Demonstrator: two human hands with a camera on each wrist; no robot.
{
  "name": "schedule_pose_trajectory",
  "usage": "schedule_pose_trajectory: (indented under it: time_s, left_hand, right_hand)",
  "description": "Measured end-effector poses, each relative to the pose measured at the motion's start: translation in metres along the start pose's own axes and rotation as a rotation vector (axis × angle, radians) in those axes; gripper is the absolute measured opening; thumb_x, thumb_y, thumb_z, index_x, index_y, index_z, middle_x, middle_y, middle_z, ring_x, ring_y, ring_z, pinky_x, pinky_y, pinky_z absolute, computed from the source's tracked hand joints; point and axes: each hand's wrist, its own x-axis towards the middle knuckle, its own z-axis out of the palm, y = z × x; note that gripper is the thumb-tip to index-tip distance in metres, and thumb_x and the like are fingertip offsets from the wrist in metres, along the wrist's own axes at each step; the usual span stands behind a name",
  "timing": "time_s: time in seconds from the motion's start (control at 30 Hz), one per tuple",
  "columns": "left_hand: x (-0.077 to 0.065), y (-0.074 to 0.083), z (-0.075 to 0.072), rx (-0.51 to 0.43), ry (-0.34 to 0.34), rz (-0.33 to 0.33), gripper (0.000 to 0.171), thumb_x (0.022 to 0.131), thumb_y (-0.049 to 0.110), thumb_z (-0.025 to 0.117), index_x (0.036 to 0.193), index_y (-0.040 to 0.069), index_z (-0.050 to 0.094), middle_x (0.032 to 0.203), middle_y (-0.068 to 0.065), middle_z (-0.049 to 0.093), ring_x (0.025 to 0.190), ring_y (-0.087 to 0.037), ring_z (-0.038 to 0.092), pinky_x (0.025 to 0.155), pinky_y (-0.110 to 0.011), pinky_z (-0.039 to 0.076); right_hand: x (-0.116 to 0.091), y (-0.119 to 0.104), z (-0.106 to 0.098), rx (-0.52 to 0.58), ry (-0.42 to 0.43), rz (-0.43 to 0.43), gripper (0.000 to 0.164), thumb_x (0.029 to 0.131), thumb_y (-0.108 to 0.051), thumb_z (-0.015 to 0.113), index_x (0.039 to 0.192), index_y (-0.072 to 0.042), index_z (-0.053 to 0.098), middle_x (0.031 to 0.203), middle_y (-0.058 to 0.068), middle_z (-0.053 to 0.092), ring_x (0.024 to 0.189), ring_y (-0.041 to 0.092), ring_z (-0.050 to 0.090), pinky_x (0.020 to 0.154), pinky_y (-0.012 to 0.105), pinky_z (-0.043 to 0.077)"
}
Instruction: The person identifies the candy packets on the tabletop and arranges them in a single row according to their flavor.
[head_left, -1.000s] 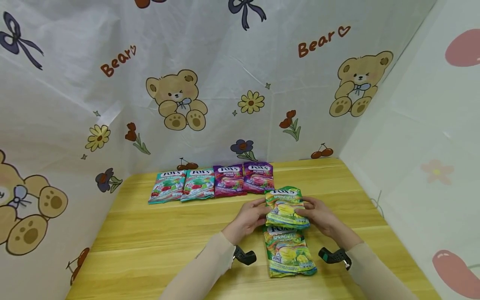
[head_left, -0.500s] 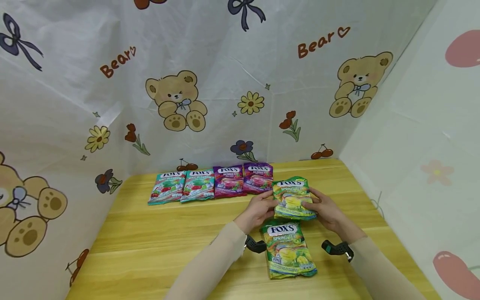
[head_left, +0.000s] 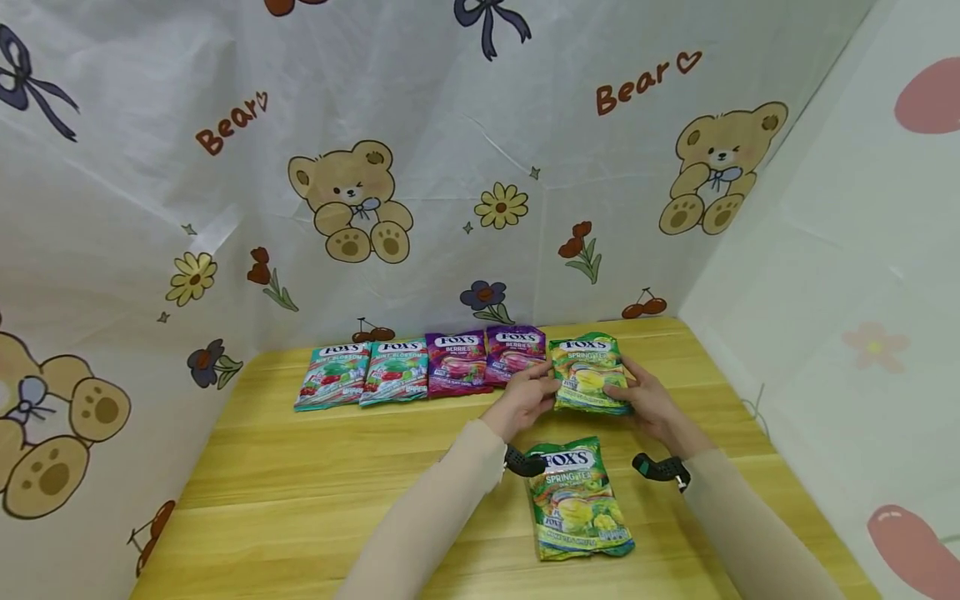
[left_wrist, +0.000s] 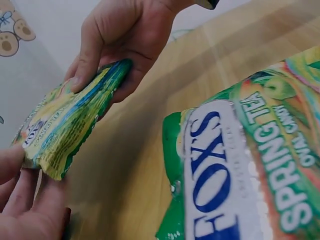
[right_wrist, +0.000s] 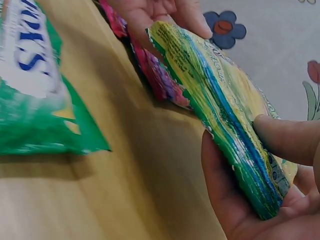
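Note:
A green and yellow Fox's Spring Tea candy bag (head_left: 588, 375) is held between both hands at the back right of the table, beside the purple bags. My left hand (head_left: 527, 396) pinches its left side; my right hand (head_left: 651, 402) grips its right side, thumb (right_wrist: 285, 137) on the front and fingers behind. In the wrist views the bag's lower edge is raised off the wood; whether its far edge touches the table is hidden. A second Spring Tea candy bag (head_left: 576, 500) lies flat nearer the front, between the forearms, its top left corner partly behind the left wrist's camera.
Two teal Mint Blossom bags (head_left: 333, 375) and two purple Berries bags (head_left: 459, 364) lie in a row along the back of the wooden table (head_left: 315, 492). Behind them rises a white sheet (head_left: 442, 125) printed with bears. Another pale wall (head_left: 847, 275) stands at the right.
Both hands have carried the upper Spring Tea bag away from me and slightly right, off the second bag, to the end of the row. The lower bag has stayed in place.

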Motion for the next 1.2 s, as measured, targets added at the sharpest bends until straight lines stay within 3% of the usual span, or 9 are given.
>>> schedule_pose_trajectory:
  time_s: [0.13, 0.33, 0.5, 0.67, 0.97, 1.2]
  left_hand:
    - [0.01, 0.003, 0.006, 0.006, 0.031, 0.007, 0.053, 0.102, 0.001, 0.059, 0.154, 0.009, 0.049, 0.16, -0.018, 0.044, 0.13, -0.033, 0.06, 0.109, -0.052, 0.052]
    - [0.023, 0.005, 0.007, 0.077, 0.133, -0.016, 0.045, 0.102, 0.004, 0.061, 0.147, 0.011, 0.059, 0.149, -0.016, 0.056, 0.122, -0.025, 0.063, 0.102, -0.04, 0.058]
    - [0.027, 0.007, 0.004, 0.083, 0.162, -0.052, 0.046, 0.102, 0.003, 0.059, 0.147, 0.01, 0.058, 0.15, -0.019, 0.053, 0.126, -0.032, 0.058, 0.104, -0.045, 0.057]
    - [0.029, 0.01, 0.004, 0.061, 0.161, -0.069, 0.048, 0.103, 0.002, 0.057, 0.151, 0.006, 0.052, 0.156, -0.022, 0.046, 0.137, -0.037, 0.051, 0.109, -0.048, 0.053]
    - [0.04, 0.012, 0.01, 0.0, 0.199, -0.059, 0.048, 0.101, -0.002, 0.057, 0.15, 0.002, 0.052, 0.158, -0.021, 0.045, 0.143, -0.037, 0.047, 0.11, -0.046, 0.053]
    - [0.046, 0.01, 0.011, -0.035, 0.21, -0.04, 0.05, 0.102, -0.003, 0.054, 0.151, 0.001, 0.049, 0.159, -0.024, 0.043, 0.146, -0.039, 0.043, 0.113, -0.049, 0.049]
  right_hand:
    - [0.014, -0.004, -0.003, 0.007, 0.04, -0.003, 0.091, 0.104, -0.009, 0.061, 0.167, -0.026, -0.002, 0.161, 0.023, 0.034, 0.097, 0.004, 0.07, 0.085, 0.025, 0.062]
    - [0.036, -0.006, -0.005, -0.02, 0.076, 0.015, 0.09, 0.105, -0.009, 0.059, 0.167, -0.028, -0.002, 0.168, 0.023, 0.024, 0.094, 0.002, 0.068, 0.082, 0.022, 0.061]
    - [0.051, -0.006, -0.002, -0.078, 0.11, 0.046, 0.088, 0.105, -0.009, 0.059, 0.167, -0.028, 0.0, 0.168, 0.021, 0.025, 0.117, 0.014, 0.061, 0.087, 0.022, 0.058]
    - [0.062, -0.006, 0.001, -0.151, 0.16, 0.076, 0.085, 0.105, -0.01, 0.058, 0.167, -0.025, 0.003, 0.17, 0.019, 0.022, 0.141, 0.029, 0.045, 0.106, 0.032, 0.052]
    - [0.079, -0.008, 0.0, -0.238, 0.2, 0.084, 0.082, 0.105, -0.012, 0.058, 0.168, -0.02, 0.006, 0.169, 0.022, 0.02, 0.142, 0.034, 0.041, 0.109, 0.039, 0.046]
    - [0.088, -0.009, 0.001, -0.307, 0.219, 0.074, 0.08, 0.103, -0.01, 0.059, 0.167, -0.015, 0.011, 0.171, 0.025, 0.011, 0.15, 0.041, 0.032, 0.12, 0.053, 0.039]
